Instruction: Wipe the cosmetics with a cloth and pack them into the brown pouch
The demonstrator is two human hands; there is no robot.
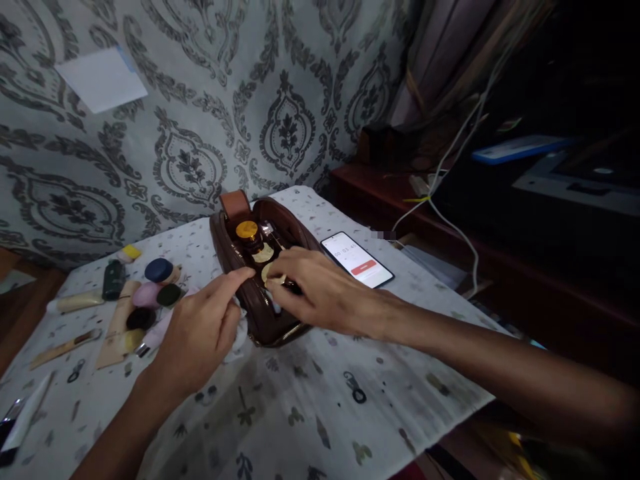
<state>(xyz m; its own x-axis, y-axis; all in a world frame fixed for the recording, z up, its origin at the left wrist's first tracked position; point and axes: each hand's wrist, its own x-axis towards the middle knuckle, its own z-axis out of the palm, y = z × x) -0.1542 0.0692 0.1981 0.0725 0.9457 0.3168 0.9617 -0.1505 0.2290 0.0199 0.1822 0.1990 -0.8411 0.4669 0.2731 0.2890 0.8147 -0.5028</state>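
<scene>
A brown zip-up toiletry bag (273,337) lies unzipped on the table. In it stands a jar with an orange lid (247,231), beside dark items with pale gold labels. My right hand (315,283) reaches into the bag, fingers closed round a small dark and gold item (290,285) whose kind I cannot make out; the fingers partly cover it. My left hand (205,327) is at the bag's left rim, index finger stretched out against the edge and thumb apart from it. Its other fingers are curled and partly hidden.
Left of the bag lie several cosmetics, among them a blue-lidded jar (159,269), a dark green bottle (114,280), a beige tube (117,327) and a wooden-handled brush (65,349). A phone showing a timer (357,259) lies to the right. White cables (463,233) hang beyond the table edge.
</scene>
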